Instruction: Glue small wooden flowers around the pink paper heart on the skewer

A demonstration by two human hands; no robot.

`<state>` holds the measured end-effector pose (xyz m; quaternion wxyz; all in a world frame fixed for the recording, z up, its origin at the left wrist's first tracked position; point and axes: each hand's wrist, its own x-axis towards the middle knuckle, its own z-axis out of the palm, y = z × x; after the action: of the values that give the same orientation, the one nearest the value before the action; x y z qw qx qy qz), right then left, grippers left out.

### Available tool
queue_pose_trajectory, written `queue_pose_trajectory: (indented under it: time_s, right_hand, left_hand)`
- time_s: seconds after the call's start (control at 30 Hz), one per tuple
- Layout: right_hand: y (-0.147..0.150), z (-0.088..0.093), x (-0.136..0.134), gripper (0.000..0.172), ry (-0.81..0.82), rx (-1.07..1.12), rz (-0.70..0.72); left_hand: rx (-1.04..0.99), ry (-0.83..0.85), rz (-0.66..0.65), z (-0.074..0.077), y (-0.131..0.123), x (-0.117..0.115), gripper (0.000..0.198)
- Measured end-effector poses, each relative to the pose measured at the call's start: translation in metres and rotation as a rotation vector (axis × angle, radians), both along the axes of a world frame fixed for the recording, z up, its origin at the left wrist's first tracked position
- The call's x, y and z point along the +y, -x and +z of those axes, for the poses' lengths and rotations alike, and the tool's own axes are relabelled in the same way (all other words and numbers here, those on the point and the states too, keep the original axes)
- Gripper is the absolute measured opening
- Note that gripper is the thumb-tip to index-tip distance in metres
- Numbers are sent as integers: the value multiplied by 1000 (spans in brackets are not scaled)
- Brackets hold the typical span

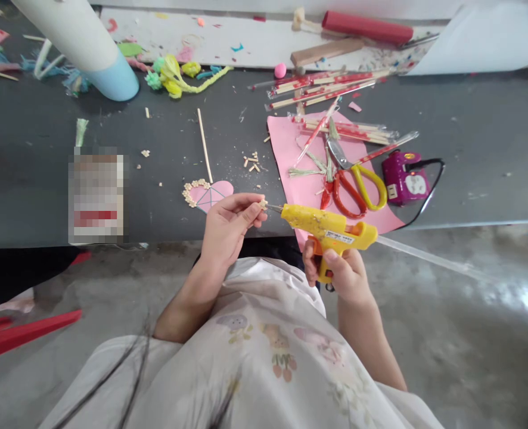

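My right hand is wrapped round the handle of a yellow hot glue gun, with a clear glue stick jutting from its back. Between the thumb and fingers of my left hand is a small pale wooden flower-like piece. The gun's metal nozzle points at this piece, at or very near it; contact I cannot tell. Just beyond my left hand lies a pink paper heart, with thin dark lines across it and similar pale pieces along its left edge. A thin wooden stick touches or nearly touches its top.
Scissors with red and yellow handles lie on a pink sheet, among wrapped sticks. A purple box with a cable is at right. Short cut stick bits lie mid-table. A white-and-blue cylinder stands at back left.
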<state>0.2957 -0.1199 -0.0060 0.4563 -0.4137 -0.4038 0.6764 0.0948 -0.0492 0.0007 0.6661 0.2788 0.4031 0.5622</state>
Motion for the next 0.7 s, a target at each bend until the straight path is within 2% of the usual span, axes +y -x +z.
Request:
queue_pose_trajectory:
  time_s: [0.7]
  right_hand:
    - [-2,-2,-1,28,4,-3,11]
  left_hand:
    - [1,4,4,-1,0,0,24]
